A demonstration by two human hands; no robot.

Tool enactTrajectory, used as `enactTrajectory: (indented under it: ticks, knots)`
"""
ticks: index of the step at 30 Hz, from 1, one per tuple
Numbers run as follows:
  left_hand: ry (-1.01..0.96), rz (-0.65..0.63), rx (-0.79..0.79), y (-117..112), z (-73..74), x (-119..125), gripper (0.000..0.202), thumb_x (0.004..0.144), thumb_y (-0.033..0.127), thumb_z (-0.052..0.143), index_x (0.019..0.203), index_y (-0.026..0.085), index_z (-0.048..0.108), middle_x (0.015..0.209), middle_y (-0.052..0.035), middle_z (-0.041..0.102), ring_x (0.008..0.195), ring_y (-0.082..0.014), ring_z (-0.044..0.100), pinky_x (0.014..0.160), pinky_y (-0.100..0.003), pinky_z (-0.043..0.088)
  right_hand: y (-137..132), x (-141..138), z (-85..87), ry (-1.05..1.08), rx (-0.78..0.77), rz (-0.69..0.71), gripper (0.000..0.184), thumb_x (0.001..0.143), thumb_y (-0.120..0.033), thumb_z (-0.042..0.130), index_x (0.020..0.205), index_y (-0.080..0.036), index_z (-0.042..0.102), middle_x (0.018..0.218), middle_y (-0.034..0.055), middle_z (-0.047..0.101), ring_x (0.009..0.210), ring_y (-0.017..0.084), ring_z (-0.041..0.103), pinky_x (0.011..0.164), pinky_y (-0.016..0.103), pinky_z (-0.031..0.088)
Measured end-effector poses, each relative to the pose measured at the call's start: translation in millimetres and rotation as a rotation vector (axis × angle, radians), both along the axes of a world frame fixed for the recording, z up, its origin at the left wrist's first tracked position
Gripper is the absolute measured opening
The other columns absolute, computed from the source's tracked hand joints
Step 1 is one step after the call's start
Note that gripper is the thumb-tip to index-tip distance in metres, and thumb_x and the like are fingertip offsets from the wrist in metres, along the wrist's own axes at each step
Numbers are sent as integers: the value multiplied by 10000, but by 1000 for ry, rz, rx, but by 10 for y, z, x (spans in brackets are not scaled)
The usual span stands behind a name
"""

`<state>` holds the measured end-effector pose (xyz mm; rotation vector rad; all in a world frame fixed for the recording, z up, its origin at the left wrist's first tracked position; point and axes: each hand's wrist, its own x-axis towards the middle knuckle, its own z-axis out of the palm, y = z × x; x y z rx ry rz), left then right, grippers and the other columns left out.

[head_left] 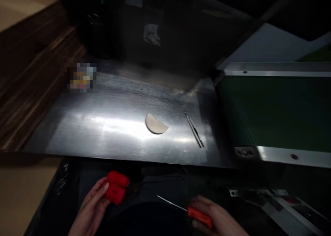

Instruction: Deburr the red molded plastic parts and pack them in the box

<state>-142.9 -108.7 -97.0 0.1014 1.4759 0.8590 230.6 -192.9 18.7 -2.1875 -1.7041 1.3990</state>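
My left hand (94,201) is closed on a red part made of two joined cylinders (116,187), low in front of my lap. To the right, my right hand (207,210) grips the orange-red handle of a screwdriver (198,216), its thin metal shaft pointing left toward the red part. Shaft and part are apart. Above both hands lies a metal table (85,132). On it rests a beige half-round piece (156,125) with a small notch in its straight edge. A slim silver-and-black pen-like tool (194,130) lies to its right.
Stacked brown sheets (36,74) stand along the left side. A green conveyor belt (281,112) in a metal frame runs off to the right. Behind the table rises a dark panel (176,32) with a small clear bag (152,34) on it. Metal rails (287,208) sit lower right.
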Motion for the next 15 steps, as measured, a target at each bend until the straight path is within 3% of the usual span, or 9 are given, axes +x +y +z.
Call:
enactTrajectory:
  ticks: [3, 5, 7, 10, 12, 15]
  knots:
    - [-50, 33, -97, -16, -24, 111, 479, 629, 172, 847, 1090, 224, 723, 1177, -87, 796, 1121, -305, 767, 736, -278, 688, -177, 372, -188, -27, 126, -355, 440, 832, -308, 639, 1234, -276, 815, 1271, 70, 786, 1159, 291, 756, 977, 342, 589]
    - [-136, 19, -138, -2, -53, 235, 521, 633, 162, 851, 1137, 223, 731, 1250, -99, 776, 1214, -329, 732, 800, -301, 698, -348, 546, -350, -87, 297, -721, 492, 795, -448, 734, 1216, -208, 818, 1245, 118, 802, 1198, 365, 739, 1031, 435, 584]
    - [-219, -33, -157, 39, -62, 367, 576, 635, 165, 886, 1188, 214, 731, 1284, -108, 766, 1247, -350, 717, 845, -328, 701, -466, 619, -510, -116, 474, -992, 580, 744, -563, 811, 1163, -162, 818, 1210, 156, 810, 1207, 412, 727, 1060, 498, 574]
    - [-231, -117, -166, 131, 2, 546, 621, 616, 114, 919, 1204, 180, 731, 1250, -117, 779, 1109, -327, 774, 786, -318, 703, -422, 603, -794, -120, 659, -1115, 642, 793, -638, 774, 1186, -129, 758, 1202, 180, 800, 1176, 384, 736, 1071, 499, 570]
    - [-241, -151, -181, 175, 82, 640, 664, 579, 89, 949, 1204, 152, 733, 1223, -134, 788, 1009, -311, 793, 745, -314, 696, -255, 586, -1040, -131, 729, -1130, 709, 828, -703, 708, 1214, -109, 700, 1203, 198, 783, 1149, 359, 739, 1066, 494, 571]
    - [-321, -207, -172, 150, 198, 710, 780, 521, 108, 1024, 1242, 148, 730, 1188, -133, 796, 1037, -330, 784, 811, -334, 682, 76, 590, -1402, -164, 775, -1132, 724, 906, -748, 615, 1221, -98, 655, 1208, 201, 753, 1117, 330, 728, 1044, 525, 571]
